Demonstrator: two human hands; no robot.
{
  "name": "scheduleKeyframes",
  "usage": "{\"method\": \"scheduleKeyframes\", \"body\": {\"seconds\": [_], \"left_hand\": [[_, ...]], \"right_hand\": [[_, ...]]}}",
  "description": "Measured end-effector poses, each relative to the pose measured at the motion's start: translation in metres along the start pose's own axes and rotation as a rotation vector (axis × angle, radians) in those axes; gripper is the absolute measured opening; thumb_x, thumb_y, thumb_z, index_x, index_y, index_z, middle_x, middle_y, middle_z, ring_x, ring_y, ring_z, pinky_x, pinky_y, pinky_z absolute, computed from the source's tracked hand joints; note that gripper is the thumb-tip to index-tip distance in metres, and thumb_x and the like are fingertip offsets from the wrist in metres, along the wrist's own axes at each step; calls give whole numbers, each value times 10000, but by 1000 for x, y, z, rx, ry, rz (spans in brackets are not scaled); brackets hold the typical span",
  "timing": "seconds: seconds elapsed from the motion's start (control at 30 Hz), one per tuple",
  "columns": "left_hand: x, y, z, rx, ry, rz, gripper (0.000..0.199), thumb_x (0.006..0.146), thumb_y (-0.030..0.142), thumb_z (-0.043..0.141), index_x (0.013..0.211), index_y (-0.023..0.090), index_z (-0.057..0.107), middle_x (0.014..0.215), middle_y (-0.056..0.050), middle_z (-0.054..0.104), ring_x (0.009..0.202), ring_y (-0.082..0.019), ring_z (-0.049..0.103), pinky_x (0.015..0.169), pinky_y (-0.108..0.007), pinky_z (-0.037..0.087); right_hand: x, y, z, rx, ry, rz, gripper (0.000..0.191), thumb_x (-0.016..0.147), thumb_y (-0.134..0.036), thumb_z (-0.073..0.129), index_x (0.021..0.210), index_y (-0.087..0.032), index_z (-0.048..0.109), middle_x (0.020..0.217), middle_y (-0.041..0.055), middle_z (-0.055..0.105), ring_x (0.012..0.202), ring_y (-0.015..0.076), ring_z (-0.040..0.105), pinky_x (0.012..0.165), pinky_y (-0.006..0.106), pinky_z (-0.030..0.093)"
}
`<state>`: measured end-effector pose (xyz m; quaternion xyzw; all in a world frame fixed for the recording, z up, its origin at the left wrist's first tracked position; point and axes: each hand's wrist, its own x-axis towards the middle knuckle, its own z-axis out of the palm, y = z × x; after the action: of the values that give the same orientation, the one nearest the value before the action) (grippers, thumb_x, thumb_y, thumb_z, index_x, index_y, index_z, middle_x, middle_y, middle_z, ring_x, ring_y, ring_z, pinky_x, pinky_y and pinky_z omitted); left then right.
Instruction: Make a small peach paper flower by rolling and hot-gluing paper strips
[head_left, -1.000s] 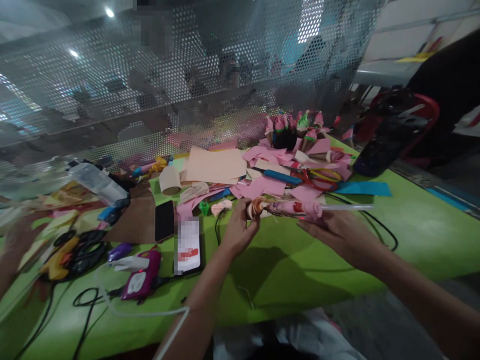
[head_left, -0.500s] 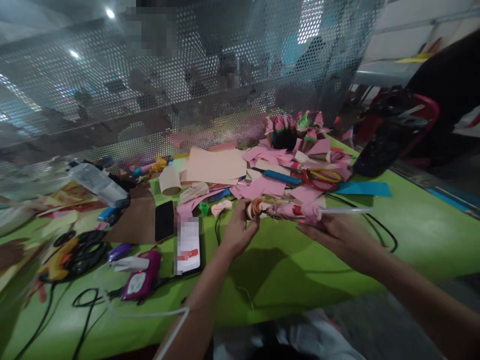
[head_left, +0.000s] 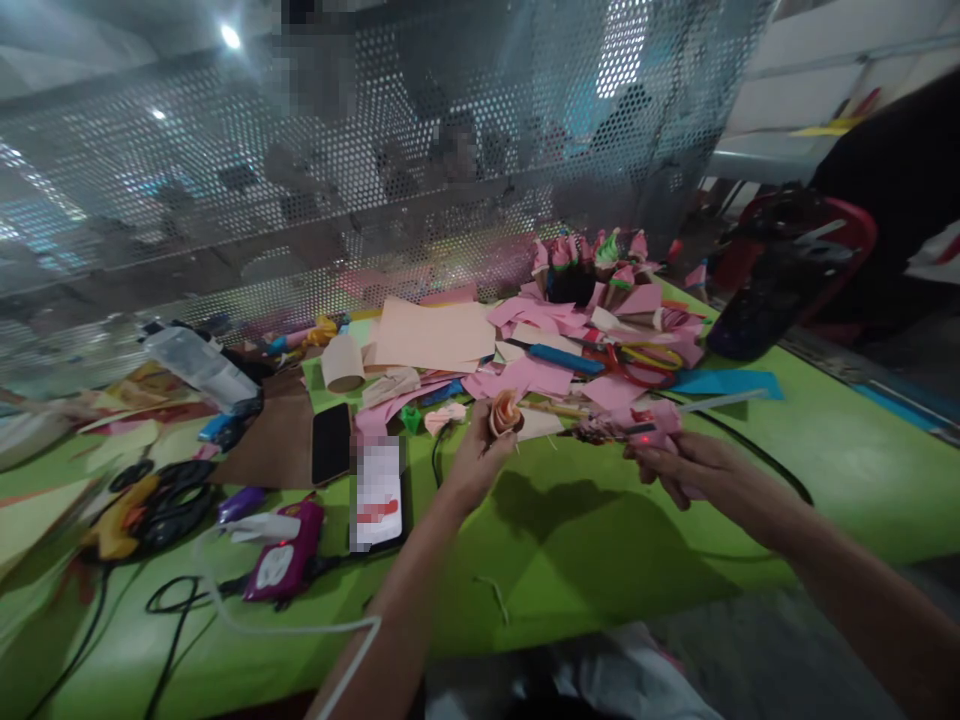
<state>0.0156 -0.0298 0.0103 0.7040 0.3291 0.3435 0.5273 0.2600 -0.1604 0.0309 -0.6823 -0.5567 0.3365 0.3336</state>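
My left hand (head_left: 474, 462) is closed around a small swirled peach paper piece (head_left: 505, 414), like a rosette in a brown paper cone. My right hand (head_left: 694, 465) grips a pink hot glue gun (head_left: 652, 425). A clear glue stick (head_left: 727, 398) juts out of its back, and a red light glows on its side. The gun's dark, crusted nozzle points left at the paper rosette, with a gap between them. Thin pale strands, perhaps glue, hang by the rosette. Both hands are above the green table (head_left: 555, 590).
Pink paper scraps (head_left: 525, 375), peach sheets (head_left: 431, 335), a blue-handled cutter (head_left: 566, 357) and scissors (head_left: 645, 365) lie beyond my hands. Finished paper cones (head_left: 619, 280) stand at the back. To the left are two phones (head_left: 331, 443), a purple power adapter (head_left: 285, 560) and cables. A dark bottle (head_left: 750, 310) stands right.
My right hand has drawn the glue gun right, away from the paper rosette, and slightly down. My left hand has turned the rosette so its swirled top faces me more.
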Motion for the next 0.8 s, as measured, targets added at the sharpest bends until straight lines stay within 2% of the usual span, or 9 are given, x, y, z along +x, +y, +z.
{"method": "scheduleKeyframes", "body": {"seconds": [0.1,0.2,0.3,0.37,0.43,0.47,0.57,0.67,0.8], "left_hand": [[0,-1,0,-50,-22,-23,411,809,342,548,1200,217,511,1097,-31,600,1033,-195,558,947,-327,433],[0,1,1,-97,-45,-32,397,802,332,554,1179,213,516,1097,-34,594,1048,-198,555,958,-336,429],[0,2,2,-121,-61,-37,385,801,327,562,1166,210,523,1096,-41,592,1048,-204,553,955,-347,433],[1,2,3,-127,-68,-38,387,800,328,571,1163,204,524,1086,-46,593,1044,-208,553,953,-354,436],[1,2,3,-127,-74,-32,392,794,334,582,1157,196,525,1074,-49,593,1038,-209,549,964,-359,431],[1,2,4,-127,-74,-26,393,792,339,585,1152,193,526,1069,-49,590,1037,-208,545,974,-361,425],[1,2,4,-111,-73,-6,386,798,350,586,1147,195,533,1076,-45,580,1045,-209,525,998,-364,408],[1,6,4,-77,-68,-18,366,808,345,582,1141,199,546,1079,-44,573,1039,-210,508,981,-355,414],[0,12,5,-49,-63,-57,351,830,375,584,1130,196,564,1058,-45,565,968,-196,497,916,-333,440]], "right_hand": [[-3,17,-1,-98,-5,26,527,852,-741,406,703,-255,547,550,27,575,505,195,556,499,331,421],[-7,28,-4,-465,168,-85,406,904,-616,452,694,-278,532,669,69,634,583,221,603,521,344,395],[-9,21,-9,-708,336,-205,360,915,-546,477,750,-250,601,719,75,653,610,253,624,487,338,366],[-8,5,-10,-677,376,-351,312,939,-477,483,813,-241,643,773,72,681,668,248,649,513,328,410],[-3,-16,-4,-540,317,-529,211,956,-361,511,903,-237,674,862,68,709,742,218,673,603,310,478],[1,-27,1,-467,278,-586,179,959,-307,520,909,-236,676,854,55,709,736,195,672,622,292,492],[17,-50,22,-323,267,-727,143,953,-214,541,911,-217,678,841,45,710,759,172,674,657,268,508],[33,-57,42,-301,288,-813,126,934,-173,573,970,-212,688,911,55,731,849,184,685,722,280,522],[47,-53,54,-365,370,-873,129,930,-172,583,965,-207,701,868,51,738,796,185,684,708,294,522]]}}
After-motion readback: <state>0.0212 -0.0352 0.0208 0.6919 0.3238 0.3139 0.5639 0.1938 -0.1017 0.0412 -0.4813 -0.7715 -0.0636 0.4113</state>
